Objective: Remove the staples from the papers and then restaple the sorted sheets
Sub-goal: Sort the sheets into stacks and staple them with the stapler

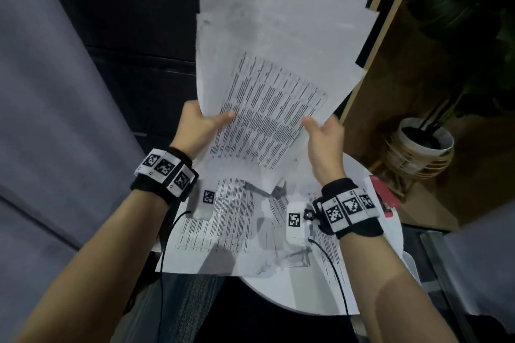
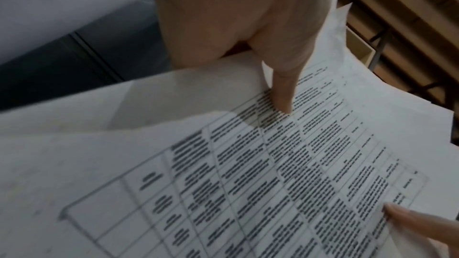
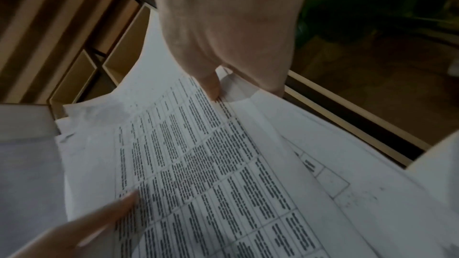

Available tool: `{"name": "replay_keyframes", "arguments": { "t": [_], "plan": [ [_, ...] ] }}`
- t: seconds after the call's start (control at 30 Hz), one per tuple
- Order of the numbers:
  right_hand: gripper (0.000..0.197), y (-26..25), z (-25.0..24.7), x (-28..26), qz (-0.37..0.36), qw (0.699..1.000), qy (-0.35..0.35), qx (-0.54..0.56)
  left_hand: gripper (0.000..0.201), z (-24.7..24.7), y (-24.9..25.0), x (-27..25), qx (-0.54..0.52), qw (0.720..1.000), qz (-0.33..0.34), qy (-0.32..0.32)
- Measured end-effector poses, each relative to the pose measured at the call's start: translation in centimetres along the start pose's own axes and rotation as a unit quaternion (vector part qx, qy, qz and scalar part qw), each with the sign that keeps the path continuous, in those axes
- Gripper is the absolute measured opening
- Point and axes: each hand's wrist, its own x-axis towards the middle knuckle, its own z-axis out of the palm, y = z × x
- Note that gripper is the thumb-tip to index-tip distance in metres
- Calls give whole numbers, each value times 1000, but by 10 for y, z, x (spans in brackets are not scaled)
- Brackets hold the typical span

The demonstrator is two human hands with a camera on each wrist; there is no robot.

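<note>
I hold a fanned bundle of white printed sheets (image 1: 273, 69) up in the air above the table, its top page covered by a text table. My left hand (image 1: 200, 122) pinches the bundle's lower left edge, thumb on the printed face. My right hand (image 1: 323, 131) grips the lower right edge, thumb on top. In the left wrist view the left thumb (image 2: 283, 95) presses on the printed sheets (image 2: 273, 174). The right wrist view shows the right thumb (image 3: 211, 85) on the edge of the sheets (image 3: 198, 164). No stapler or staple remover is plainly visible.
More printed sheets (image 1: 223, 220) lie spread on the round white table (image 1: 278, 295) below my wrists. A pink-red object (image 1: 386, 197) sits at the table's right edge. A potted plant in a wicker basket (image 1: 420, 147) stands right, a grey sofa (image 1: 41, 92) left.
</note>
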Motion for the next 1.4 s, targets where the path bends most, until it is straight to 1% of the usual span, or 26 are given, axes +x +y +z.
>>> {"name": "replay_keyframes", "arguments": {
  "t": [0.03,0.07,0.13,0.23,0.27,0.33,0.4,0.5,0.53,0.6,0.67,0.7,0.73,0.8,0.83,0.93,0.97,1.0,1.07,1.17,1.2,1.23,1.27,1.3,1.37,1.4],
  "plan": [
    [20,-3,-1,0,-20,1000,-14,3,19,1,2,0,-21,1000,7,6],
    [24,-6,-2,0,-29,999,-35,8,24,1,2,0,-39,999,10,14],
    [41,-1,-5,-1,-12,997,-77,11,37,-2,-5,-1,-65,998,9,17],
    [63,12,-2,-4,32,994,-100,-23,32,-1,-17,-5,-69,997,-26,-21],
    [62,13,-1,-6,35,994,-98,-31,30,1,-18,-7,-64,997,-31,-26],
    [47,13,2,-8,16,996,-80,-42,18,6,-18,-7,-46,998,-31,3],
    [33,5,2,-8,-15,997,-70,-31,4,8,-13,-2,-48,998,-6,31],
    [26,-7,2,-5,-64,996,-64,-11,8,10,3,6,-84,994,29,67],
    [29,-10,2,-5,-66,996,-66,-5,8,11,6,7,-96,992,31,73],
    [46,-7,2,-7,-52,996,-74,-21,18,13,1,7,-110,992,-2,67],
    [59,9,2,-11,-15,994,-94,-53,38,14,-12,2,-111,991,-71,24],
    [64,17,2,-13,9,992,-105,-63,44,17,-20,-3,-95,990,-106,-1],
    [66,25,2,-15,31,991,-111,-64,39,20,-26,-8,-79,989,-127,-13],
    [63,33,2,-18,58,991,-109,-57,19,28,-27,-17,-49,991,-124,18],
    [61,33,2,-18,60,991,-104,-53,18,30,-27,-19,-43,993,-108,38],
    [55,20,1,-15,15,996,-78,-31,3,30,-15,-13,-53,995,-49,65],
    [51,15,-1,-13,-3,998,-63,-22,3,27,-14,-9,-58,995,-37,70],
    [45,13,-2,-11,-18,998,-53,-12,9,24,-14,-5,-68,994,-30,76],
    [44,17,-7,-7,-13,999,-49,-7,22,18,-22,-1,-86,993,-37,74],
    [49,38,-12,-12,31,996,-74,-42,47,17,-42,-8,-71,991,-110,18],
    [49,44,-12,-16,38,995,-76,-54,47,18,-50,-10,-41,991,-129,2],
    [49,47,-12,-20,43,994,-74,-61,41,21,-52,-13,-3,991,-130,-10],
    [49,47,-11,-22,45,995,-70,-62,36,24,-54,-15,36,992,-120,-9],
    [45,44,-9,-23,40,995,-67,-63,37,27,-52,-15,64,992,-105,3],
    [34,34,-6,-22,9,996,-61,-63,37,31,-43,-14,56,996,-65,35],
    [30,28,-6,-22,-8,997,-59,-56,30,33,-37,-13,22,998,-38,49]
  ]
}}
